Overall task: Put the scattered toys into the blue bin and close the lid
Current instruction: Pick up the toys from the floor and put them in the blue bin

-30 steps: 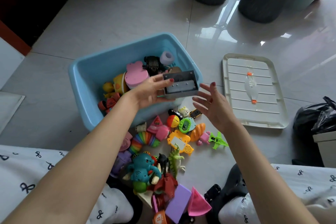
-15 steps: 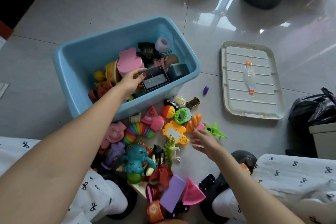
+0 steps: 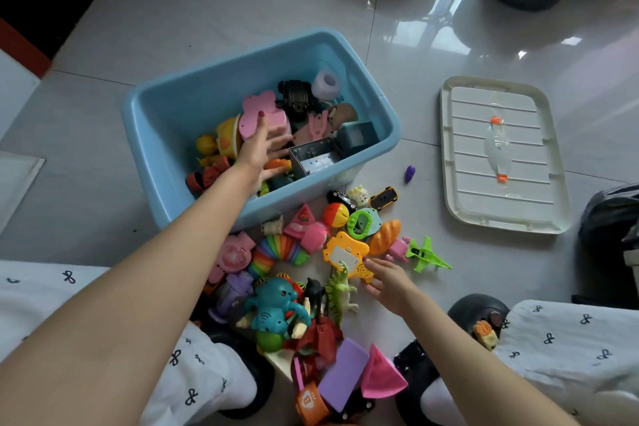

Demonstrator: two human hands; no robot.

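Note:
The blue bin (image 3: 166,121) stands open on the tiled floor, partly filled with toys, among them a grey box (image 3: 313,159) and a pink flat toy (image 3: 257,114). My left hand (image 3: 259,149) is inside the bin, fingers spread, resting among the toys just left of the grey box and holding nothing. In front of the bin lies a heap of scattered toys. My right hand (image 3: 383,278) reaches into that heap with its fingertips touching the corner of an orange-yellow frame toy (image 3: 345,252). The white lid (image 3: 501,156) lies on the floor to the right of the bin.
A teal elephant toy (image 3: 276,304), a rainbow slinky (image 3: 276,251), a green plane (image 3: 425,254), a bread toy (image 3: 385,237) and a purple block (image 3: 342,379) lie in the heap. My knees in white trousers frame it. A black bag (image 3: 608,221) sits at right; dark stools stand behind.
My left hand set the grey box down in the bin and let go of it. My right hand dropped from beside the box down to the toy heap.

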